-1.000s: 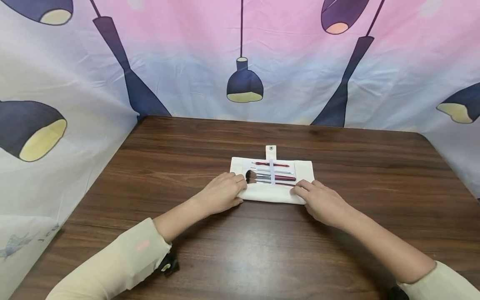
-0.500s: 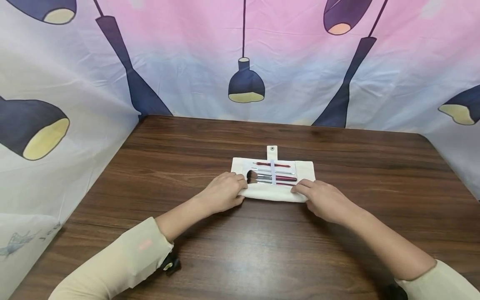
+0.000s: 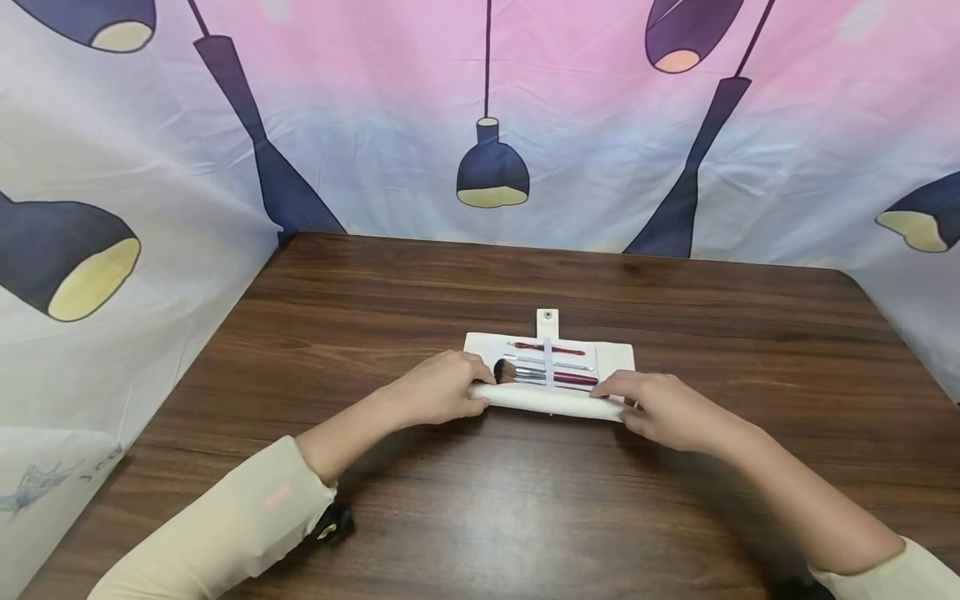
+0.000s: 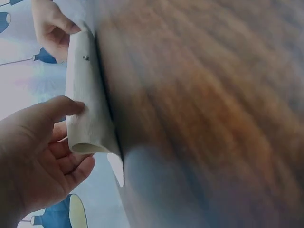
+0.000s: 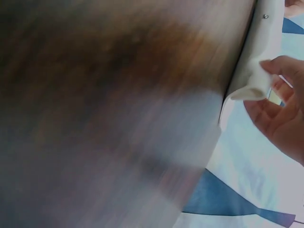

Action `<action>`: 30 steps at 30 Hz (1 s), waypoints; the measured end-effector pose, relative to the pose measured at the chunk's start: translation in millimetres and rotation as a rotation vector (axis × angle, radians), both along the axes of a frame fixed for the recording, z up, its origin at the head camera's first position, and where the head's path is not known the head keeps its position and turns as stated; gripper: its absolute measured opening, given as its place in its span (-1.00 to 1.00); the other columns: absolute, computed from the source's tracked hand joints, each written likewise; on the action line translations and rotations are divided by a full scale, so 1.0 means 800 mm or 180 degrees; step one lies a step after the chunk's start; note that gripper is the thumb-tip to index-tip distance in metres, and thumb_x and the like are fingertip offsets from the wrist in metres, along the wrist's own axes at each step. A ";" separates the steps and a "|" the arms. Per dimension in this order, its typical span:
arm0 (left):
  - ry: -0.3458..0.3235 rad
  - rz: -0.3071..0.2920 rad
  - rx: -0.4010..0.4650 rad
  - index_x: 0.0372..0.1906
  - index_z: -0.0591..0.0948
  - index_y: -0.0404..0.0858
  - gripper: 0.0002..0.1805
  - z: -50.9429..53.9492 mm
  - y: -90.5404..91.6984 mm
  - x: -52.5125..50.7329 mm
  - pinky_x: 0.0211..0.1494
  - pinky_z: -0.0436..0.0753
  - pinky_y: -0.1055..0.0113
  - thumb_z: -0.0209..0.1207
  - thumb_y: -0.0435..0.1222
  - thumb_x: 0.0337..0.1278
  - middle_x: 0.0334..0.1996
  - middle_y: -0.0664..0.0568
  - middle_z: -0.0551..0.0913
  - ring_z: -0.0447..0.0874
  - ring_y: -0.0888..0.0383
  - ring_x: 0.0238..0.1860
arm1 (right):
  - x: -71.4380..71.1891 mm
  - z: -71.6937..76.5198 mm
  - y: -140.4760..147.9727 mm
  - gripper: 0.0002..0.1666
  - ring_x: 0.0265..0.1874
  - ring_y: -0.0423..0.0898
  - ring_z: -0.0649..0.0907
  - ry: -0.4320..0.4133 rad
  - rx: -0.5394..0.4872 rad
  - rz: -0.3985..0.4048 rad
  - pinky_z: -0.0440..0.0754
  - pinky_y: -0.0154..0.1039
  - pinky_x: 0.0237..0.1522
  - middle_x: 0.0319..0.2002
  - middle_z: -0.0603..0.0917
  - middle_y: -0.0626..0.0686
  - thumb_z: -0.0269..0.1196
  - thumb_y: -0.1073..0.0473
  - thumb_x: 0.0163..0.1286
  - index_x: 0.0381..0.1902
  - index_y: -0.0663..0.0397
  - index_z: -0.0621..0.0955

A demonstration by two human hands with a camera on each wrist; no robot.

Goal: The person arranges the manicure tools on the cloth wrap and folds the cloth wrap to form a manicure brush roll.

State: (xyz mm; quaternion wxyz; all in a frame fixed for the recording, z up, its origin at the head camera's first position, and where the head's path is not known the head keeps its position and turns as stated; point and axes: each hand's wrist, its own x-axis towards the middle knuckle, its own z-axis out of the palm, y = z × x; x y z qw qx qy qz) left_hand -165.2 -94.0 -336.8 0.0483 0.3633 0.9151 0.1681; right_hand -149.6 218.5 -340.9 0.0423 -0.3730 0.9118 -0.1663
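A white cloth brush roll [image 3: 547, 402] lies partly unrolled on the table, its near edge curled into a tube. Inside it, a pale elastic band [image 3: 548, 364] crosses a dark-bristled makeup brush [image 3: 505, 372] and a thin red-handled tool [image 3: 551, 348], among several slim tools. My left hand [image 3: 442, 387] grips the tube's left end, thumb on the near side in the left wrist view. The right end is pinched by my right hand [image 3: 666, 410], with the thumb pressing the cloth in the right wrist view. A snap stud [image 4: 86, 57] shows on the tube's outer face.
A closure tab [image 3: 547, 319] with a metal snap points away from me at the far side of the roll. The brown wood-grain table [image 3: 480, 500] ends at a printed fabric backdrop [image 3: 375, 150] behind and at the left.
The brush roll has shifted slightly toward me, tab included. Its near edge has turned into a rounder tube, and my right fingers have changed their hold, with the hand a little farther right.
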 end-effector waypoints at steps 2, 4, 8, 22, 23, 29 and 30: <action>-0.0192 0.0029 0.0045 -0.22 0.67 -0.21 -0.82 0.003 -0.002 0.000 -0.20 0.49 0.33 0.26 -0.29 0.03 -0.28 0.11 0.62 0.51 0.26 -0.31 | 0.001 0.000 0.004 -0.57 -0.40 -0.28 0.51 -0.0196 -0.0103 -0.0023 0.48 -0.31 -0.40 -0.15 0.59 -0.12 0.20 0.42 0.15 -0.01 -0.02 0.56; -0.0372 0.0043 0.0086 -0.24 0.67 -0.20 -0.85 0.005 -0.003 -0.001 -0.24 0.48 0.35 0.25 -0.28 0.05 -0.32 0.15 0.61 0.48 0.29 -0.37 | 0.002 0.000 0.007 -0.59 -0.41 -0.29 0.50 -0.0401 -0.0216 -0.0035 0.47 -0.33 -0.42 -0.18 0.59 -0.11 0.19 0.42 0.17 -0.02 0.00 0.55; -0.0697 -0.0003 0.0160 -0.24 0.66 -0.20 -0.84 0.010 -0.006 0.000 -0.35 0.44 0.38 0.22 -0.26 0.07 -0.41 0.20 0.59 0.39 0.31 -0.53 | 0.003 0.002 0.013 -0.61 -0.43 -0.27 0.50 -0.0857 -0.0418 -0.0034 0.47 -0.33 -0.42 -0.27 0.59 -0.09 0.17 0.41 0.20 -0.01 0.05 0.54; -0.1278 0.0035 0.0390 -0.10 0.61 -0.32 -0.74 0.016 -0.014 -0.003 -0.32 0.43 0.40 0.11 -0.26 0.20 -0.35 0.13 0.62 0.34 0.29 -0.54 | -0.004 0.001 0.022 -0.62 -0.18 -0.15 0.58 -0.2065 -0.1172 0.0132 0.53 -0.31 -0.19 -0.08 0.58 0.18 0.03 0.40 0.33 0.11 0.35 0.38; -0.1288 0.0061 0.0400 -0.09 0.60 -0.32 -0.74 0.015 -0.015 -0.003 -0.35 0.41 0.39 0.11 -0.26 0.21 -0.37 0.12 0.62 0.30 0.29 -0.58 | -0.007 0.000 0.022 -0.61 -0.19 -0.15 0.59 -0.2163 -0.1215 0.0120 0.53 -0.30 -0.20 -0.08 0.58 0.20 0.03 0.39 0.34 0.12 0.38 0.36; -0.1223 0.0153 0.0404 -0.03 0.57 -0.36 -0.71 0.009 -0.016 -0.009 -0.35 0.39 0.38 0.08 -0.26 0.24 -0.37 0.08 0.62 0.13 0.28 -0.67 | -0.023 -0.005 0.023 -0.56 -0.26 -0.11 0.57 -0.2483 -0.1344 -0.0119 0.52 -0.27 -0.22 -0.18 0.58 0.20 0.05 0.32 0.36 0.15 0.42 0.33; -0.1191 0.0181 0.0390 -0.03 0.57 -0.36 -0.70 0.008 -0.015 -0.010 -0.32 0.40 0.38 0.08 -0.26 0.24 -0.35 0.08 0.62 0.16 0.29 -0.66 | -0.026 -0.006 0.023 -0.56 -0.25 -0.10 0.57 -0.2524 -0.1365 -0.0162 0.52 -0.27 -0.21 -0.19 0.58 0.19 0.05 0.31 0.36 0.15 0.42 0.33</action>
